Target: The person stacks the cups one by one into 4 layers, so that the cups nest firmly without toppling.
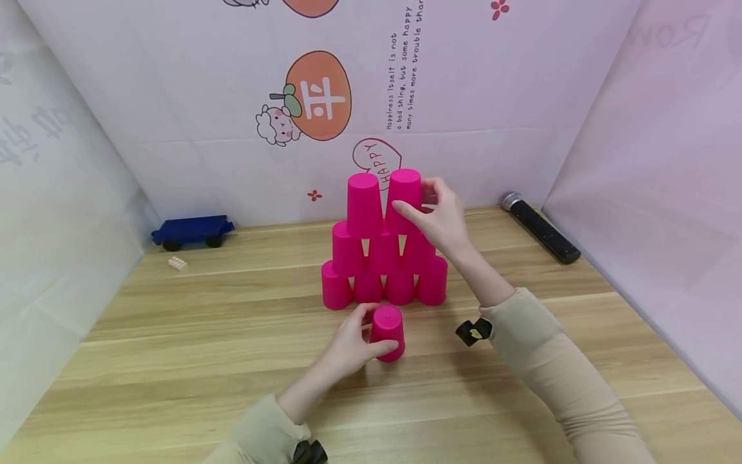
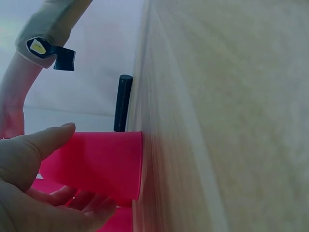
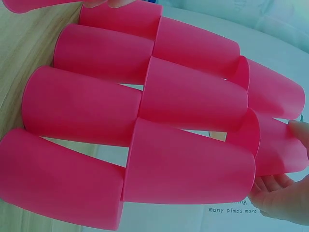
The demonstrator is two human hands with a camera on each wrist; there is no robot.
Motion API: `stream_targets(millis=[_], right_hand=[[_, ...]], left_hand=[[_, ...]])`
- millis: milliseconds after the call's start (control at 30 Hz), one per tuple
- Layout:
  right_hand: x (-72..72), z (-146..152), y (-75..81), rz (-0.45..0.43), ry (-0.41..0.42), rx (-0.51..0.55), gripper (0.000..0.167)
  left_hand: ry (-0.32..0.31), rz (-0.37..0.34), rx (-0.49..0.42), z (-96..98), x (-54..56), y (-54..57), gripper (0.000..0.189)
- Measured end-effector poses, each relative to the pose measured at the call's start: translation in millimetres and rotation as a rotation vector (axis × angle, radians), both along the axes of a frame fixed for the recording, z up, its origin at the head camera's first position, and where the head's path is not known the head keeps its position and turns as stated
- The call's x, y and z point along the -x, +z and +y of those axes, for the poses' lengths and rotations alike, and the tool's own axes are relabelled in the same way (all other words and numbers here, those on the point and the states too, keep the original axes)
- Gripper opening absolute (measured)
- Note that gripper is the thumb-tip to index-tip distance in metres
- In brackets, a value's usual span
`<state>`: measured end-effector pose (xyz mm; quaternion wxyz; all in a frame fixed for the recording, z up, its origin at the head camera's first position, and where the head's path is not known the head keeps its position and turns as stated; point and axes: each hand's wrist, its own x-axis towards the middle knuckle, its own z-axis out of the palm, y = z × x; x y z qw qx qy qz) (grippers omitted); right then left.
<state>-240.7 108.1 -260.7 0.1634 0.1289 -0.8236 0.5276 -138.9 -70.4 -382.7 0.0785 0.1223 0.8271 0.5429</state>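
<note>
Bright pink upside-down cups are stacked in three tiers: several in the bottom row [image 1: 368,290], three in the middle row [image 1: 384,252] and two on top. My right hand [image 1: 443,222] grips the top tier's right cup [image 1: 404,190], thumb on the near side and fingers behind. Beside it stands the top tier's left cup [image 1: 364,206], untouched. In front of the stack, my left hand [image 1: 350,341] holds a single cup [image 1: 387,325] between thumb and fingers. The left wrist view shows that cup [image 2: 96,159] upside down, its rim at the tabletop.
On the wooden table [image 1: 232,361], a blue toy wagon [image 1: 194,232] stands at the back left, near a small pale block [image 1: 177,263]. A black microphone [image 1: 542,229] lies at the back right. Printed white cloth [image 1: 191,116] encloses the back and sides.
</note>
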Motion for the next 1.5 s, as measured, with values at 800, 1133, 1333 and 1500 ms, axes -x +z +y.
stream_targets(millis=[800, 1133, 1333, 1500], right_hand=[[-0.2, 1.2, -3.3, -0.003, 0.013, 0.002, 0.055], [0.4, 1.0, -4.2, 0.001, 0.011, 0.009, 0.058], [-1.6, 1.5, -3.1, -0.020, 0.009, 0.044, 0.071], [-3.5, 7.2, -2.2, -0.029, 0.010, 0.038, 0.079]], left_hand=[[-0.020, 0.034, 0.063, 0.6, 2.4, -5.1, 0.059], [-0.021, 0.036, 0.058, 0.2, 1.8, -4.2, 0.056], [-0.016, 0.008, 0.027, -2.5, 0.9, -2.2, 0.055], [-0.013, 0.006, 0.010, -6.9, 0.8, 0.8, 0.055]])
